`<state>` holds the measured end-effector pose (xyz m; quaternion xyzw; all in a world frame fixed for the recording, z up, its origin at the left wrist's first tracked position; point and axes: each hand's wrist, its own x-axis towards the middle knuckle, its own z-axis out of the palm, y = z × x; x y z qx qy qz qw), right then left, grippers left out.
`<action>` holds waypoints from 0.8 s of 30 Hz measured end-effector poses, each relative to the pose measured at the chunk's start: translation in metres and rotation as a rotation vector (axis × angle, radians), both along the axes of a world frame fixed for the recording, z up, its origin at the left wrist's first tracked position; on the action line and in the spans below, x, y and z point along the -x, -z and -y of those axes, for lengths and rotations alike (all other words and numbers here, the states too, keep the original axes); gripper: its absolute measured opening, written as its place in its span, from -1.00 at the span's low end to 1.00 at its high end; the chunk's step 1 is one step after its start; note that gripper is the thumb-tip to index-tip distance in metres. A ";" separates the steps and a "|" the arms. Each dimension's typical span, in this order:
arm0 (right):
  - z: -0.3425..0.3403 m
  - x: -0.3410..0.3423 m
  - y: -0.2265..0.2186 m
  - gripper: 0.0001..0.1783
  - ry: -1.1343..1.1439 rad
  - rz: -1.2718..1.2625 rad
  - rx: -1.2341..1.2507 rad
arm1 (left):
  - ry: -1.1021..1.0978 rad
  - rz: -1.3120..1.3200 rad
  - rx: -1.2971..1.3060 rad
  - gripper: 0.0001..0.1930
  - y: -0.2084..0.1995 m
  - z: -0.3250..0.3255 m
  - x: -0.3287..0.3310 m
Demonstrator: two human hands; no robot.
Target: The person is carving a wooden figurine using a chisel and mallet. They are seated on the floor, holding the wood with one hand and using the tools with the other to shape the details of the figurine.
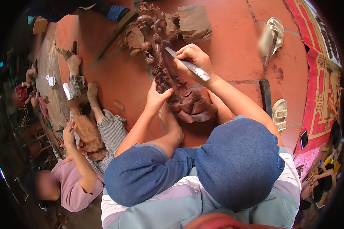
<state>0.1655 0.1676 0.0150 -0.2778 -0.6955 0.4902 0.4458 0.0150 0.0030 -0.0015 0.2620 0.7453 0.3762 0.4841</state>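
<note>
A dark reddish-brown wood carving (162, 68) lies at a slant in front of me, knobbly along its length, with broad petal shapes at its near end. My left hand (156, 98) grips its left side, thumb across the wood and the fingers partly hidden. Closed around a flat, grey-white metal blade (198, 71), my right hand (195, 61) is over the carving's right side. The blade's narrow tip points up and left, close to the wood; whether it touches, I cannot tell. My bare feet flank the carving's near end.
Rough wood blocks (195, 23) prop the carving's far end on red floor tiles. At right are a dark bar (265, 95), pale sandals (280, 110), a phone (304, 139) and a red patterned mat (313, 91). To my left, another person holds a lighter brown carving (90, 133).
</note>
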 end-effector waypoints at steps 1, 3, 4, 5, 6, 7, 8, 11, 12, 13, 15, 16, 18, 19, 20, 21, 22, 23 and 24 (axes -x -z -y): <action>0.003 -0.001 0.004 -0.85 -0.013 0.015 -0.055 | 0.005 -0.005 0.009 -0.31 0.001 0.001 -0.001; 0.011 -0.005 0.012 -0.86 -0.037 0.045 -0.168 | 0.015 -0.017 0.028 -0.32 0.004 0.003 -0.001; 0.010 -0.005 0.006 -0.87 -0.038 0.064 -0.145 | 0.020 -0.025 0.029 -0.32 0.003 0.003 0.000; 0.005 -0.008 0.001 -0.88 -0.068 0.063 -0.106 | 0.026 -0.037 0.033 -0.33 0.001 0.003 0.000; -0.004 -0.014 -0.006 -0.89 -0.098 0.065 -0.068 | 0.031 -0.050 0.039 -0.33 0.001 0.004 0.000; -0.014 -0.021 -0.015 -0.90 -0.123 0.072 -0.033 | 0.035 -0.048 0.030 -0.34 0.000 0.004 -0.001; -0.027 -0.028 -0.025 -0.90 -0.131 0.018 -0.003 | 0.029 -0.045 0.024 -0.34 0.001 0.006 -0.001; -0.081 -0.068 -0.082 -0.90 -0.142 0.060 -0.114 | 0.023 0.022 0.017 -0.37 0.009 0.003 -0.001; -0.097 -0.081 -0.111 -0.90 -0.173 0.090 -0.154 | 0.028 0.040 0.021 -0.37 0.005 0.002 -0.002; -0.106 -0.092 -0.140 -0.91 -0.210 0.174 -0.034 | 0.018 0.052 0.048 -0.38 -0.006 -0.001 -0.006; -0.117 -0.097 -0.194 -0.94 -0.300 0.327 0.180 | -0.012 0.050 0.097 -0.37 -0.009 0.006 0.001; -0.116 -0.100 -0.203 -0.93 -0.280 0.344 0.147 | -0.021 0.043 0.074 -0.37 -0.007 0.005 0.000; -0.116 -0.097 -0.217 -0.90 -0.248 0.372 0.083 | -0.048 0.022 0.032 -0.36 -0.002 0.007 -0.001; -0.115 -0.091 -0.211 -0.92 -0.240 0.269 0.042 | -0.051 0.020 0.020 -0.35 -0.001 0.009 0.000; -0.112 -0.083 -0.189 -0.92 -0.222 0.168 -0.002 | -0.045 0.020 0.006 -0.34 0.001 0.008 0.001; -0.105 -0.077 -0.166 -0.93 -0.196 0.078 -0.048 | -0.028 0.030 -0.011 -0.33 0.003 0.003 -0.001; -0.085 -0.069 -0.143 -0.95 -0.150 -0.044 0.006 | -0.046 0.013 0.053 -0.33 -0.005 -0.002 -0.007; -0.054 -0.053 -0.114 -0.97 -0.124 -0.187 0.073 | -0.031 -0.030 0.026 -0.33 0.002 0.000 -0.002; -0.025 -0.039 -0.080 -0.92 0.014 -0.244 0.142 | 0.009 -0.054 0.001 -0.33 0.018 0.000 -0.001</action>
